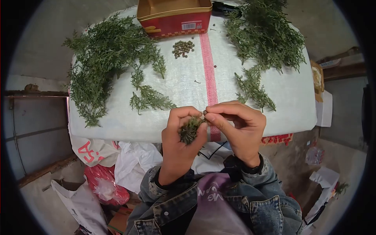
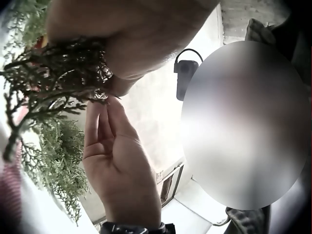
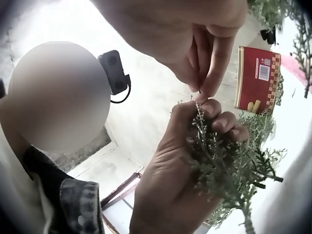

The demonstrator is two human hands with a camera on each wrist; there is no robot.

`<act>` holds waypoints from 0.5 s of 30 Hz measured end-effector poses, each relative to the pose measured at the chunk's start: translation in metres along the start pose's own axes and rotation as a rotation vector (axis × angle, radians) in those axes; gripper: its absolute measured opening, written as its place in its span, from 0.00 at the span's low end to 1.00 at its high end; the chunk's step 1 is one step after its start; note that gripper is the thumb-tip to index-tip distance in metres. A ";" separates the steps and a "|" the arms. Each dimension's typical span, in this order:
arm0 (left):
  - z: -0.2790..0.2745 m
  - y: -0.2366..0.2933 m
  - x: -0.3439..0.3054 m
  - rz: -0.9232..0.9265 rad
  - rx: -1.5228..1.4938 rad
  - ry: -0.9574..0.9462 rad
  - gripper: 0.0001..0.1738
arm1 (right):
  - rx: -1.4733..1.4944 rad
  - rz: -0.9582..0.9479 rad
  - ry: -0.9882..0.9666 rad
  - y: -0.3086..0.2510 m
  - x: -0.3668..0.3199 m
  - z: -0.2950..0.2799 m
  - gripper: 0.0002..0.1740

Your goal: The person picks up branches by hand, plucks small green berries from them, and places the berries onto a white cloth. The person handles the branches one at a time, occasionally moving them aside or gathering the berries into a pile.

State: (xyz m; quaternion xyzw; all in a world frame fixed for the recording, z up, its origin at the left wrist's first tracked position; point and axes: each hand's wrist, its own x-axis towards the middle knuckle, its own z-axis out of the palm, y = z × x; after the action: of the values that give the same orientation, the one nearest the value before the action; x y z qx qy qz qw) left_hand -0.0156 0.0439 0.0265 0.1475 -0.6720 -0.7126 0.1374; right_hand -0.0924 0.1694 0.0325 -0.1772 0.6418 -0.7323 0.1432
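In the head view my left hand point(image 1: 174, 150) grips a sprig of green conifer point(image 1: 189, 130), its fingers and thumb curled round the stems. My right hand point(image 1: 246, 131) meets it from the right, thumb and forefinger pinching a small round brownish cone point(image 1: 205, 112) at the sprig's tip. From the right wrist view the sprig point(image 3: 222, 165) fans out below the left hand's fingers, and the pinching fingertips touch its upper end. A little heap of round brown cones point(image 1: 183, 49) lies on the white woven cover point(image 1: 184, 84) beyond both hands.
Conifer branches point(image 1: 111, 47) spread over the left side, with a loose sprig point(image 1: 150, 98) nearer me. More branches point(image 1: 270, 35) lie at the right, a smaller sprig point(image 1: 254, 88) below them. A red and gold tin point(image 1: 174, 25) stands at the back. Bags point(image 1: 103, 186) sit below the front edge.
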 end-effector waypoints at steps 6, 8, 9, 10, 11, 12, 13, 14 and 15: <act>-0.005 -0.029 -0.002 -0.062 0.017 0.043 0.10 | -0.009 0.063 -0.013 0.017 -0.001 -0.001 0.10; -0.007 -0.033 0.004 -0.148 0.005 0.014 0.09 | -0.035 0.069 0.007 0.022 0.004 -0.003 0.09; -0.009 -0.034 0.006 -0.149 0.008 0.012 0.09 | -0.066 0.086 0.037 0.023 0.004 -0.005 0.09; -0.012 -0.035 0.006 -0.158 -0.122 0.050 0.08 | -0.101 0.108 0.068 0.024 0.004 -0.008 0.08; -0.016 -0.036 0.007 -0.164 -0.252 0.087 0.08 | -0.102 0.111 0.073 0.025 0.004 -0.011 0.08; -0.022 -0.037 0.008 -0.173 -0.380 0.128 0.07 | -0.208 0.086 0.041 0.026 0.005 -0.014 0.08; -0.030 -0.036 0.008 -0.180 -0.378 0.135 0.07 | -0.311 0.063 0.003 0.026 0.005 -0.016 0.08; -0.040 -0.033 0.011 -0.196 -0.461 0.207 0.08 | -0.412 0.032 -0.038 0.026 0.007 -0.015 0.08; -0.049 -0.031 0.016 -0.208 -0.547 0.277 0.08 | -0.409 0.029 -0.042 0.027 0.008 -0.013 0.08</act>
State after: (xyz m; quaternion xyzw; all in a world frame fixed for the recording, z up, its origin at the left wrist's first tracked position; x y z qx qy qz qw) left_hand -0.0109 -0.0056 -0.0071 0.2687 -0.4120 -0.8500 0.1883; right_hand -0.1061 0.1738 0.0054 -0.2087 0.7765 -0.5806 0.1281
